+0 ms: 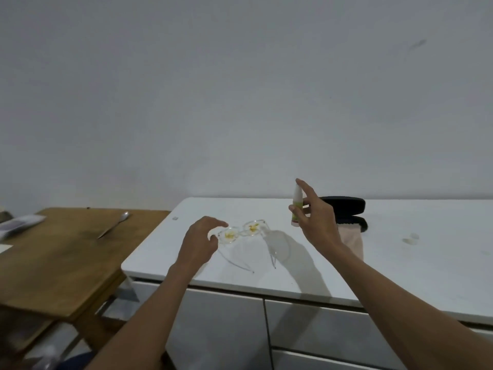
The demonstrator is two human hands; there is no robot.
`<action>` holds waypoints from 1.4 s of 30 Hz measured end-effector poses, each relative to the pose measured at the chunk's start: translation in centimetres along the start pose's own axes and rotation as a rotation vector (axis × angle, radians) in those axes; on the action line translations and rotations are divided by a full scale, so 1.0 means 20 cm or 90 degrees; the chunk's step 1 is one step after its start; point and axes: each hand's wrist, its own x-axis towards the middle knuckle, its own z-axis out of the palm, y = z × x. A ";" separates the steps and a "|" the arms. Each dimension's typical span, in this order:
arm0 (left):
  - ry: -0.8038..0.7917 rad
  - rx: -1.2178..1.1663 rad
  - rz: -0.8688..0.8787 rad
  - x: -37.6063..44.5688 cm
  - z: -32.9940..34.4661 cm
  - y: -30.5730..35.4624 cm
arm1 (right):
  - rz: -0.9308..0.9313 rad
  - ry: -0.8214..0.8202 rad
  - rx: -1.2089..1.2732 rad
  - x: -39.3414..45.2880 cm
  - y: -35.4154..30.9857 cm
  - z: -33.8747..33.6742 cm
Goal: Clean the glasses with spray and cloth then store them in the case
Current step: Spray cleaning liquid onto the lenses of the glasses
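White counter near its front edge: left hand pinches glasses, right hand grips spray; wiping, casing remain.

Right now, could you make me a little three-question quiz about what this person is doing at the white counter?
1. True or false: the right hand holds the spray bottle upright above the counter.
2. What does the left hand touch? A) the spoon B) the glasses C) the case
3. Fill in: the pink cloth lies partly under the open black ____.

Key:
1. True.
2. B, the clear glasses, at their left end; the spoon lies apart on the wooden table.
3. Case.
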 end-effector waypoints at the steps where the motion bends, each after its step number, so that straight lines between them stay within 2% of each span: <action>1: -0.008 -0.007 -0.015 -0.03 0.00 -0.05 | 0.002 -0.007 -0.001 -0.01 0.00 0.02; 5: -0.026 -0.059 -0.083 -0.11 0.04 -0.15 | 0.008 -0.039 -0.012 -0.03 0.02 0.10; 9: -0.006 -0.101 -0.098 -0.12 0.11 -0.17 | 0.008 -0.060 -0.032 -0.04 0.05 0.15; 18: 0.067 -0.084 -0.056 -0.04 0.22 -0.14 | 0.002 -0.060 -0.066 -0.04 0.07 0.18; 29: 0.118 -0.148 -0.043 0.05 0.29 -0.06 | 0.020 -0.048 -0.071 -0.03 0.07 0.16; 37: 0.099 -0.274 -0.150 0.08 0.29 -0.02 | 0.029 0.017 -0.081 -0.05 0.09 0.11; 42: 0.121 -0.318 -0.198 0.10 0.29 0.01 | 0.047 0.049 -0.080 -0.06 0.13 0.08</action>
